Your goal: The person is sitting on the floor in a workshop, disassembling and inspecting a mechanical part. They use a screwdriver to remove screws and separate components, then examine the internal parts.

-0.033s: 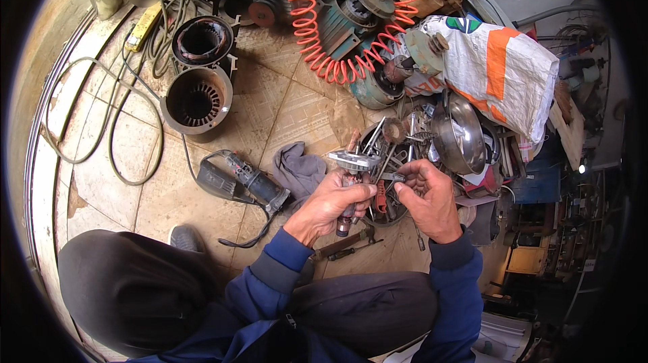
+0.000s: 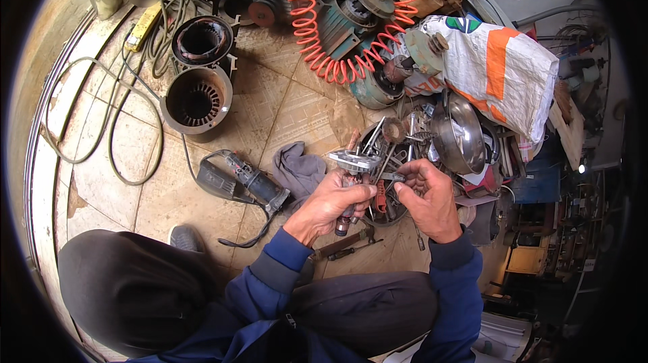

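Note:
My left hand (image 2: 333,204) is closed around a motor armature (image 2: 343,226), held upright over the floor. A round silver metal end plate (image 2: 354,160) sits at the armature's upper end, above my fingers. Close to its right, my right hand (image 2: 430,194) pinches a short, flat grey metal piece (image 2: 390,176) that points toward the armature; its kind is unclear, as the fingers cover one end. Below and behind both hands stands a round basin of loose tools (image 2: 410,140), with a red-handled tool (image 2: 381,198) among them.
A power tool (image 2: 246,181) with a cord and a grey rag (image 2: 297,164) lie left of my hands. Farther off stand two motor housings (image 2: 197,103). A coiled orange hose (image 2: 307,32), a steel bowl (image 2: 460,135) and a white sack (image 2: 520,69) fill the far right.

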`<state>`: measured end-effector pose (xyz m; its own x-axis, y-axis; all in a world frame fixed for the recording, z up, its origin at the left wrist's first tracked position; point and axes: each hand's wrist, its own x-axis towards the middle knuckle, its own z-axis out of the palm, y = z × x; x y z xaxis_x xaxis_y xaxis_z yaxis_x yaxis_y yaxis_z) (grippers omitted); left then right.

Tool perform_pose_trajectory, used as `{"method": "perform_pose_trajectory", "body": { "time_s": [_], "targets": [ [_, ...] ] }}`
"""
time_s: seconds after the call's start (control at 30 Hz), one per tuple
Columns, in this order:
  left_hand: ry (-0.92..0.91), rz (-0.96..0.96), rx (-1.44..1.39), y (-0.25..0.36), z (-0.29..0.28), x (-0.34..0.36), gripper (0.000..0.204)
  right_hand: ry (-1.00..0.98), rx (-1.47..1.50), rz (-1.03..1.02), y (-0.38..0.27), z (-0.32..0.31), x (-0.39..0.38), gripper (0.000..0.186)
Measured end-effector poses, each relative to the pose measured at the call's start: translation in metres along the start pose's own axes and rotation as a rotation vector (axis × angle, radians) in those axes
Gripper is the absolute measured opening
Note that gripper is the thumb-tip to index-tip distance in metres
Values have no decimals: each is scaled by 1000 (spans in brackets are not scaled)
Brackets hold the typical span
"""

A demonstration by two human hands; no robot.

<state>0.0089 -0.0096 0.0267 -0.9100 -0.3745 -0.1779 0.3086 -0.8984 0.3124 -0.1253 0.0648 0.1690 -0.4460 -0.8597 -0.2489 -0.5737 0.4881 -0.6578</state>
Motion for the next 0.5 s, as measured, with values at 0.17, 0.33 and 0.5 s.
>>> {"method": "perform_pose_trajectory", "body": {
  "time_s": [0.17, 0.33, 0.5],
  "targets": [
    [-22, -10, 112, 0, -2, 2, 16, 1, 9, 9, -3, -1, -2, 22],
    [-8, -4, 238, 3, -2, 0, 18, -6, -15, 1, -1, 0, 0, 23],
    [-25, 48, 200, 5, 3, -2, 15, 13, -41, -107, 4, 0, 0, 24]
  ]
}}
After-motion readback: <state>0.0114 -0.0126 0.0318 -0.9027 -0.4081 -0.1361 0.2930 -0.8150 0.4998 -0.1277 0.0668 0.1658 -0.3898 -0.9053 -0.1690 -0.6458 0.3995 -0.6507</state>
